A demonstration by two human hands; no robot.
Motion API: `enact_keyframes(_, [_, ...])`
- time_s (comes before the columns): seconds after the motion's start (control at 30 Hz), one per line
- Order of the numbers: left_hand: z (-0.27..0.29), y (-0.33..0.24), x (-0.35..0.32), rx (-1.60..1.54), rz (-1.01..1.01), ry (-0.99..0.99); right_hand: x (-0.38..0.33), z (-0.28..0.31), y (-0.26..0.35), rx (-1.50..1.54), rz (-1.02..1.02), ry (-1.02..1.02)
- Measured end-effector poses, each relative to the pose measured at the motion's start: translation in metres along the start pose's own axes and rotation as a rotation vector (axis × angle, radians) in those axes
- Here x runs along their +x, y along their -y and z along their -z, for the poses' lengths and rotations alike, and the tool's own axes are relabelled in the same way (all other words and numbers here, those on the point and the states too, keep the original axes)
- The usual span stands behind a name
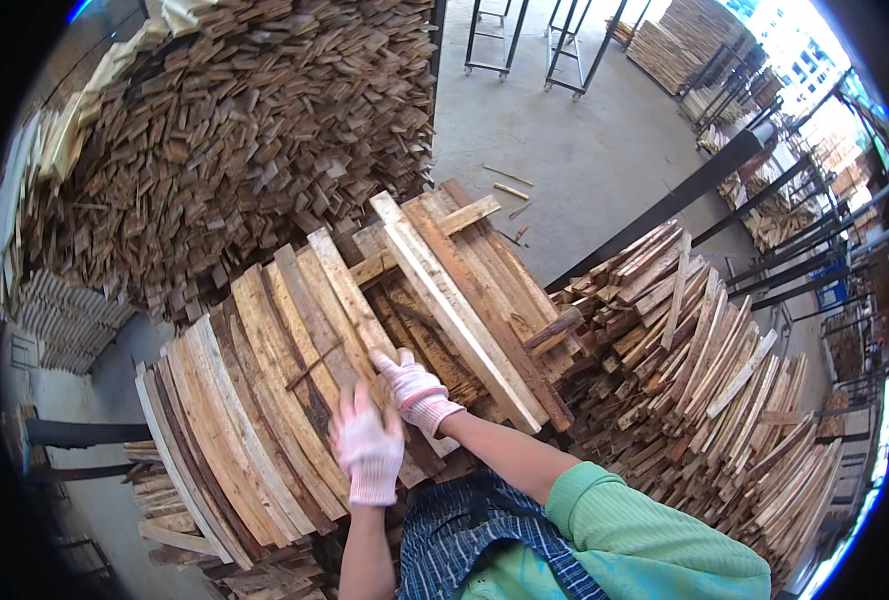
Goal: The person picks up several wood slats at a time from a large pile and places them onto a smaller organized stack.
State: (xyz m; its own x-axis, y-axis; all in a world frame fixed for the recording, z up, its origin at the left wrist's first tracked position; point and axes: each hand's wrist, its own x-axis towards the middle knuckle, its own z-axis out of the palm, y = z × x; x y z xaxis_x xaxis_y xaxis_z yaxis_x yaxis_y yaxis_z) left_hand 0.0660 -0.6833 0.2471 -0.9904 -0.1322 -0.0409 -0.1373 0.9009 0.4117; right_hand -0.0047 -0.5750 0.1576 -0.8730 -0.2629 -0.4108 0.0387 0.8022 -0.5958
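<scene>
The wooden slat lay atop a fanned stack of planks above a concrete floor. The right hand closed its grip on the slat's near end; the left hand rested flat just beside. A heaped woodpile rose beyond.

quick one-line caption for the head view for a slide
Two gloved hands, left and right, rest on a fanned stack of rough wooden slats, with more slat piles around on a concrete floor.
</scene>
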Motion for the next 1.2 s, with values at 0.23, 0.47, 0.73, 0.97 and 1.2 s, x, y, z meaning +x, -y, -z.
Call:
enact_keyframes(0.23, [-0.011,0.064,-0.150,0.031,-0.425,0.386,-0.019,0.115,-0.054,-0.026,0.249,-0.607])
enact_keyframes(0.47, [0.001,0.003,-0.137,0.028,-0.129,0.026,-0.020,0.108,-0.146,-0.090,-0.085,-0.315])
enact_keyframes(0.73, [-0.047,0.047,-0.115,0.323,0.085,0.222,0.002,0.112,-0.161,0.154,0.019,-0.443])
enact_keyframes(0.97, [-0.051,0.051,-0.115,-0.154,0.169,0.020,-0.007,0.117,-0.103,-0.303,0.027,-0.206])
enact_keyframes(1.2, [-0.022,0.012,-0.143,0.323,0.045,0.226,0.000,0.109,-0.086,-0.152,-0.129,-0.094])
